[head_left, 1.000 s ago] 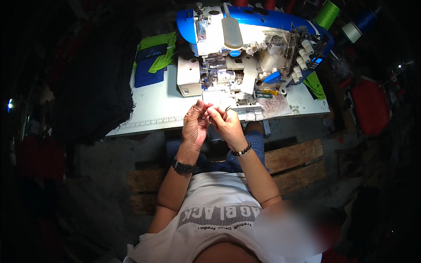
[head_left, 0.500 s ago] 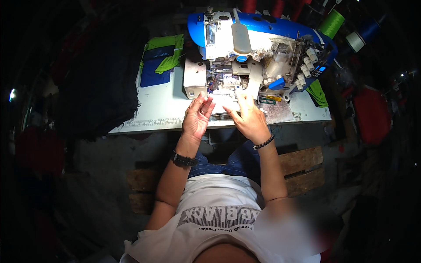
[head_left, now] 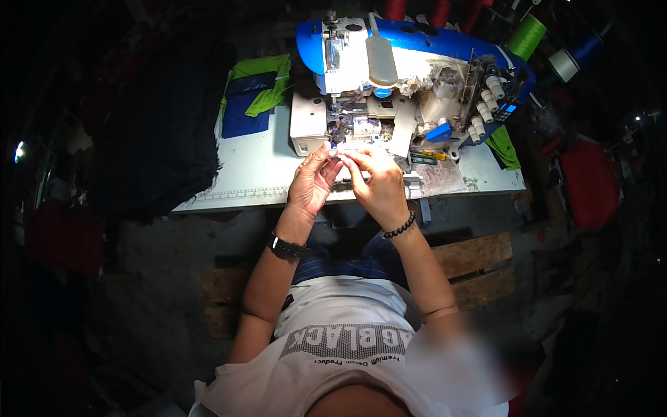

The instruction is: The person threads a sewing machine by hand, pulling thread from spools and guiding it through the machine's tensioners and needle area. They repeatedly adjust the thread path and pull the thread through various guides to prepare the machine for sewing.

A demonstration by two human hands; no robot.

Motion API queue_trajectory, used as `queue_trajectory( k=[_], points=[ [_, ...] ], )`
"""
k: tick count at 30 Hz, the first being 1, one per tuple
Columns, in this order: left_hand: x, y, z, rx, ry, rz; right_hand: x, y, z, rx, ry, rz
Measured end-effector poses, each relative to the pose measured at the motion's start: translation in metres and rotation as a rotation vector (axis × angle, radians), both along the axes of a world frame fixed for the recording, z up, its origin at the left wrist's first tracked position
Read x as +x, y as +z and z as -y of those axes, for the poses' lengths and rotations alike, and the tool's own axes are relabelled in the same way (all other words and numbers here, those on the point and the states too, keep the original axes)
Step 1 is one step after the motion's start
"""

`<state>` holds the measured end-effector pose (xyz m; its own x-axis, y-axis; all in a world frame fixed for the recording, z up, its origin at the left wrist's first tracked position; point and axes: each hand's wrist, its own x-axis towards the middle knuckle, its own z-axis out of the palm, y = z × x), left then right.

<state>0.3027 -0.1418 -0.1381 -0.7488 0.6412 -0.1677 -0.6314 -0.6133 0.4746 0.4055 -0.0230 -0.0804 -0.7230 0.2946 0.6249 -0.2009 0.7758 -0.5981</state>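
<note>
A blue and white overlock sewing machine [head_left: 347,68] stands on the white table, its front cover open and the inner metal parts bare under a bright light. Just in front of those parts, my left hand [head_left: 310,183] pinches with thumb and forefinger, the other fingers loosely curled. My right hand [head_left: 383,186] meets it from the right, its thumb and fingertips pressed together at the left fingertips. Whatever lies between the fingertips is too small and glaring to make out. A yellow-handled tool [head_left: 429,155] lies just beyond my right hand.
Green and blue fabric pieces [head_left: 246,121] lie left of the machine. A large dark fabric pile [head_left: 160,139] covers the table's left end. Thread cones, including a green one [head_left: 526,37], stand at the back right. A wooden bench [head_left: 479,264] is beneath me.
My right hand has moved left, from apart to touching my left fingertips, and its fingers have closed into a pinch. My left hand has barely shifted.
</note>
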Motion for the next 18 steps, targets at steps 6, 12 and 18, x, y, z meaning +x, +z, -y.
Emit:
queue_trajectory(
  k=[6, 12, 18],
  points=[
    [-0.004, 0.002, 0.001, -0.007, -0.055, -0.094, -0.004, -0.004, -0.003, -0.051, 0.022, 0.027],
    [-0.014, 0.003, -0.004, -0.150, 0.038, -0.135, -0.009, -0.003, -0.014, -0.169, -0.065, 0.316],
    [-0.047, -0.033, 0.019, -0.559, 0.381, -0.596, -0.055, -0.029, -0.045, -0.037, -0.182, 0.120]
  ],
)
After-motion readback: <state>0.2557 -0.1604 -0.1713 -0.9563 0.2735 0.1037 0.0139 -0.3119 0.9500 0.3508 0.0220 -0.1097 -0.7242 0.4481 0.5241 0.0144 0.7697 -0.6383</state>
